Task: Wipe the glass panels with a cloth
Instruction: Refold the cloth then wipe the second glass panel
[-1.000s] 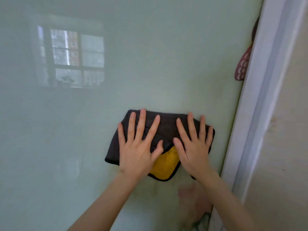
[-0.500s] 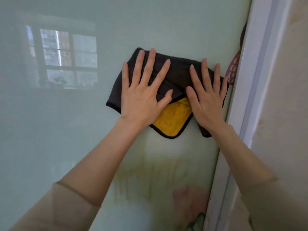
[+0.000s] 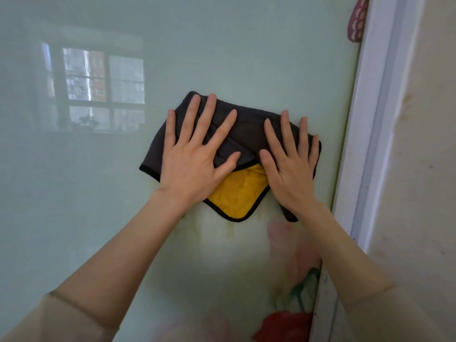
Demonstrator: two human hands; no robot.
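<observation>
Head view looks straight at a pale green glass panel [image 3: 222, 45], with both hands flat against a cloth [image 3: 249, 129] held on it. The left hand [image 3: 190, 166] lies palm down on the cloth's left half. Its fingers [image 3: 209, 114] are straight and fanned wide, and its thumb [image 3: 230, 160] is splayed toward the other hand. The right hand [image 3: 290, 176] presses the cloth's right half in the same way, fingers straight and spread and pointing up the glass, with its thumb [image 3: 265, 157] angled inward. The two thumb tips lie near each other over the middle of the cloth but do not touch. Neither hand curls round or pinches the fabric; both press it with open palms.

The cloth is dark grey on its outer face and folded over, and a yellow underside [image 3: 237, 196] with black edging hangs out between the two wrists. It sits on the right part of the panel, its right edge near the white frame [image 3: 365, 119] but apart from it.

Both forearms reach up from the bottom corners and draw closer together toward the cloth, with beige sleeves [image 3: 61, 314] pushed back from the wrists. A window reflection [image 3: 98, 87] shows on the glass to the left. Faint yellowish streaks [image 3: 229, 230] run below the cloth, and blurred pink and red flower shapes [image 3: 283, 324] show at the bottom.
</observation>
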